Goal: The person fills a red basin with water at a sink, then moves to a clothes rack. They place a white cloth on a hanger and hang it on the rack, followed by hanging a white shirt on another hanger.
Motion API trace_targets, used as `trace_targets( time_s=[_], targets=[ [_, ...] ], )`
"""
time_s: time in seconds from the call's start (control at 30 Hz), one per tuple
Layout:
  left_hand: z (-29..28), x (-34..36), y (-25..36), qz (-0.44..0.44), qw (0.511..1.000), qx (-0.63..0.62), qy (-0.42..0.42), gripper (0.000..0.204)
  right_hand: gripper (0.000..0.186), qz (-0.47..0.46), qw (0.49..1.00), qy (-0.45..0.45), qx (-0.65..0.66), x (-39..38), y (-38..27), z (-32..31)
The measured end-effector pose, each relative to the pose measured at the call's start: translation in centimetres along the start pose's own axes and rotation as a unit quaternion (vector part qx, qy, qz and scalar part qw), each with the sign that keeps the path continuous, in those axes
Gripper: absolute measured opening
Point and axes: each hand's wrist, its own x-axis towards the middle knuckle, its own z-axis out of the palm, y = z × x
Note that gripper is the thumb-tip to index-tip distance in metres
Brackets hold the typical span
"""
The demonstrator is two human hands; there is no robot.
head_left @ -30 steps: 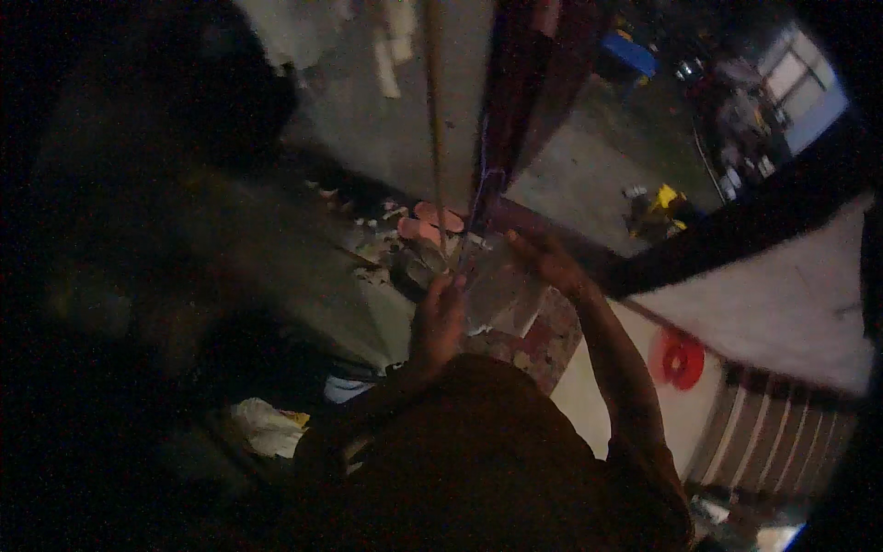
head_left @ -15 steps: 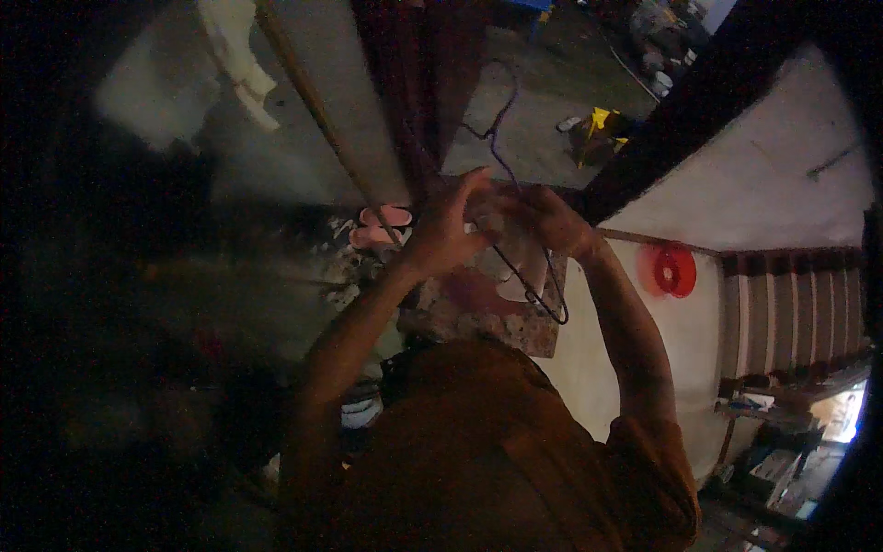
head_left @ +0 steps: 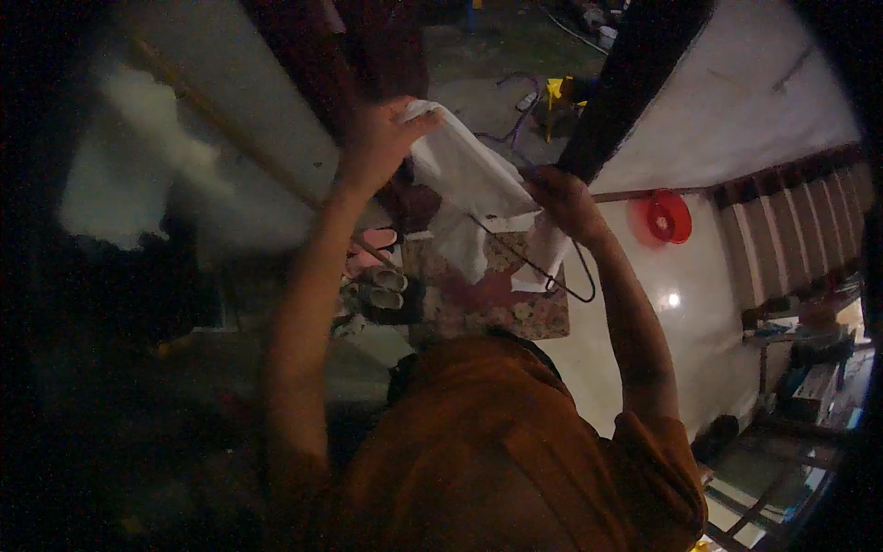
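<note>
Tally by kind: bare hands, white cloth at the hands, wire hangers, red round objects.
Left hand and right hand: 2
White cloth: 1
Wire hanger: 1
Red round object: 1
Total: 5

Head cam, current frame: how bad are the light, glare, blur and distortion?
Head view: dim and grainy, left side nearly black; head view: small glare spot on the pale wall; head view: left hand and white cloth readable but soft, pale shape upper left too blurred to identify; head view: striped panel bends near the right rim.
</note>
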Motion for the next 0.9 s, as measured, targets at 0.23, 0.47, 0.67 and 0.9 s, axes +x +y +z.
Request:
trace_targets(
  time_s=[0.23,0.47,0.67,0.9],
  targets=[
    [-3.4,2.8,-2.6,0.190,0.971,0.141,0.023,0.019,0.022,0.052,0.980,0.113,0.155,1.0,-1.6,-4.4],
    [-1.4,-0.4,-5.4,0.321,0.937,0.077,0.119,0.020,0.023,0.056,0.991,0.061,0.107,1.6,-4.1,-6.3],
    [2.9,-10.4,-13.0,0.332,0.856,0.379,-0.117,0.028,0.021,0.055,0.991,0.115,0.051,0.5,-3.9,-5.4],
    [3.3,-11.5,-14.4,0.308,0.909,0.273,-0.074,0.033,0.020,0.027,0.997,0.076,0.003,0.7,-5.0,-5.3]
  ],
)
